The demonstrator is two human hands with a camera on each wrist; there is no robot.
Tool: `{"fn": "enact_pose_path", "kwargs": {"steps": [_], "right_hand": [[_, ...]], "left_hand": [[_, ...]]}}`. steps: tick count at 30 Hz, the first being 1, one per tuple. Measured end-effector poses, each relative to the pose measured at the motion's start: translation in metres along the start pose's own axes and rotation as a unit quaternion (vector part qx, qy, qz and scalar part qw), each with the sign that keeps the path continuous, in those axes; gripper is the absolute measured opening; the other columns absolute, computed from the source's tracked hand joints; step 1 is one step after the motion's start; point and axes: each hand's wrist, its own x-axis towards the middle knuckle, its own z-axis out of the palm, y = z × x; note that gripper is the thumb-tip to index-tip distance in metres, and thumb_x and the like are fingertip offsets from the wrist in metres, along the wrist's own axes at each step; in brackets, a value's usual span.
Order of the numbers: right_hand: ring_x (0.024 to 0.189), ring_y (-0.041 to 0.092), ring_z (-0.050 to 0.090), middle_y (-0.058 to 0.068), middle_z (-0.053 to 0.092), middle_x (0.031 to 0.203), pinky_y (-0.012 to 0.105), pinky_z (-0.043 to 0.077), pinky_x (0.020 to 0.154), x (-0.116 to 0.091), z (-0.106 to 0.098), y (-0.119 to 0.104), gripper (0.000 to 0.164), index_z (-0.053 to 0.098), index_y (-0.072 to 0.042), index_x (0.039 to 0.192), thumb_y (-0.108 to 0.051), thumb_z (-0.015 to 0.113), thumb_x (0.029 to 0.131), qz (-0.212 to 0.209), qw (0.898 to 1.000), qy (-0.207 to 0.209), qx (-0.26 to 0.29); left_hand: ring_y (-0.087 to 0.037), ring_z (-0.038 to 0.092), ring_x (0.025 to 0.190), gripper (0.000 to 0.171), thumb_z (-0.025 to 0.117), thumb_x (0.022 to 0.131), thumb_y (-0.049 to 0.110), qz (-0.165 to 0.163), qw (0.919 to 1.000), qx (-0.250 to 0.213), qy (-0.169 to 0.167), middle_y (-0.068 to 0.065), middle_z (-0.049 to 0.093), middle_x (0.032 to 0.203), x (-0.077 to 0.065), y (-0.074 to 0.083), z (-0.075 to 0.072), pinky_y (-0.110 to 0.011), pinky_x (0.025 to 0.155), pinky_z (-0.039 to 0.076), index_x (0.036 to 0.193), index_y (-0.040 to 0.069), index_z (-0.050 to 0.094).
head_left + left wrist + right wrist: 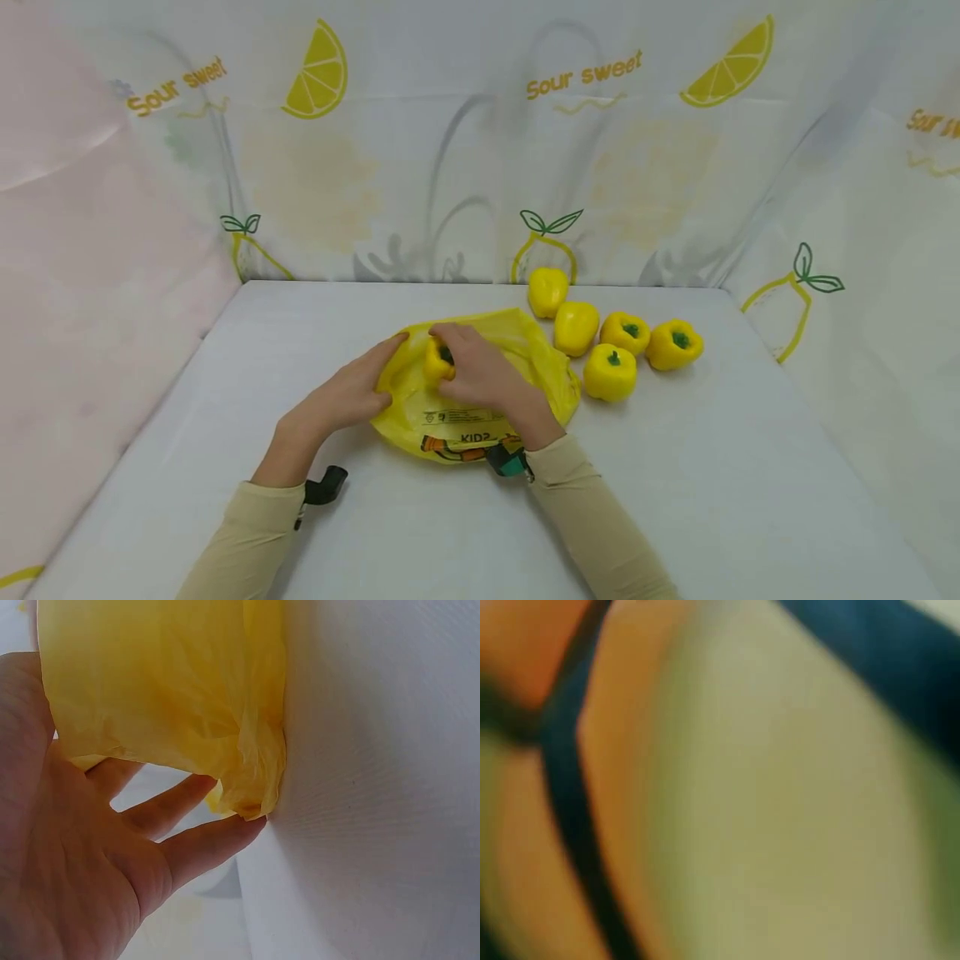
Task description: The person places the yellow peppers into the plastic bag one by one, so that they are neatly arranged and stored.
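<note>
My right hand (486, 367) holds a yellow bell pepper (434, 360) over the yellow plastic bag (408, 417), covering part of the pepper. The bag lies on the table with dark print on its near side. At its left edge rests my left hand (341, 402); in the left wrist view, the fingers (214, 851) are spread and nearly straight against the crumpled yellow plastic (172, 697). The right wrist view is blurred and shows only dark bands and pale, skin-toned patches.
Several more yellow bell peppers stand to the right of the bag, among them a front one (610, 372) and a rightmost one (674, 344). A white-covered table (675, 500) runs back to a lemon-printed cloth (465, 167). Cloth also hangs at both sides.
</note>
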Motion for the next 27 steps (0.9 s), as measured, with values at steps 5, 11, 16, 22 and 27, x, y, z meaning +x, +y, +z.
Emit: {"fn": "enact_pose_path", "kwargs": {"steps": [5, 11, 16, 22, 27], "right_hand": [[0.131, 0.023, 0.048, 0.01, 0.05, 0.145, 0.037, 0.044, 0.111, 0.006, 0.009, -0.001, 0.063, 0.044, -0.008, 0.143, -0.014, 0.065, 0.084, -0.012, 1.0, 0.005, -0.016], [0.141, 0.027, 0.042, 0.012, 0.044, 0.152, 0.039, 0.038, 0.118, 0.009, 0.014, 0.001, 0.055, 0.05, -0.01, 0.142, -0.013, 0.065, 0.089, -0.017, 1.0, 0.006, -0.026], [0.141, 0.029, 0.041, 0.013, 0.042, 0.153, 0.04, 0.038, 0.117, 0.008, 0.015, 0.003, 0.056, 0.048, -0.012, 0.143, -0.013, 0.066, 0.09, -0.019, 0.999, 0.009, -0.027], [0.142, 0.029, 0.04, 0.013, 0.04, 0.155, 0.041, 0.038, 0.117, 0.007, 0.016, 0.007, 0.055, 0.048, -0.014, 0.144, -0.017, 0.066, 0.092, -0.028, 0.999, 0.006, -0.03], [0.142, 0.03, 0.041, 0.012, 0.036, 0.158, 0.042, 0.04, 0.116, 0.005, 0.014, 0.009, 0.055, 0.047, -0.019, 0.145, -0.019, 0.066, 0.093, -0.032, 0.999, -0.011, -0.033]], "left_hand": [[-0.034, 0.025, 0.152, 0.089, 0.052, 0.082, 0.003, -0.003, 1.0, -0.001, -0.006, -0.008, 0.022, 0.166, 0.0, 0.001, 0.001, -0.057, 0.121, 0.025, 0.161, 0.02, 0.015], [-0.036, 0.027, 0.151, 0.087, 0.052, 0.082, 0.002, 0.0, 1.0, 0.009, -0.001, -0.011, 0.024, 0.165, -0.001, 0.002, 0.0, -0.058, 0.12, 0.027, 0.16, 0.017, 0.016], [-0.036, 0.026, 0.151, 0.087, 0.052, 0.083, 0.002, 0.001, 0.9999, 0.013, -0.001, -0.011, 0.023, 0.165, -0.001, 0.002, -0.001, -0.058, 0.12, 0.027, 0.16, 0.016, 0.016], [-0.036, 0.026, 0.151, 0.087, 0.052, 0.083, 0.002, 0.002, 0.9999, 0.011, -0.003, -0.011, 0.023, 0.165, -0.001, 0.003, -0.001, -0.058, 0.12, 0.026, 0.16, 0.016, 0.015], [-0.036, 0.025, 0.151, 0.086, 0.052, 0.084, 0.002, 0.009, 0.9999, 0.014, -0.001, -0.012, 0.023, 0.165, -0.002, 0.002, 0.0, -0.057, 0.121, 0.025, 0.161, 0.016, 0.015]]}}
